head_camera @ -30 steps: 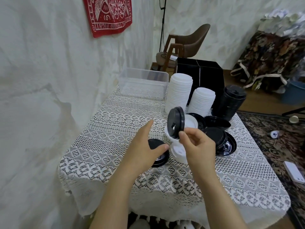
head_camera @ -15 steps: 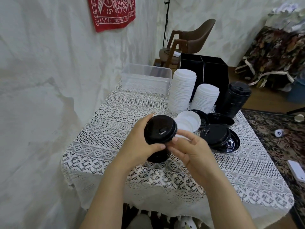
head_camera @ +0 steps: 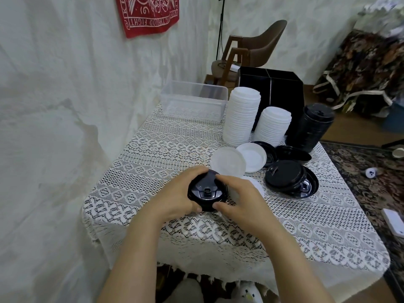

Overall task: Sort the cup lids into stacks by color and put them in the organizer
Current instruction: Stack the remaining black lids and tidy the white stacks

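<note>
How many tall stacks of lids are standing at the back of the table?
3: the taller white stack, the shorter white stack right of it, and the black stack at the right edge. The black organizer could hide others behind it.

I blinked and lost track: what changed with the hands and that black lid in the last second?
The black lid, held up on edge by the right hand a second ago, passed to the left hand and came down onto the small black pile on the table; both hands now grip it. The white stacks, tall black stack and organizer stayed put.
</note>
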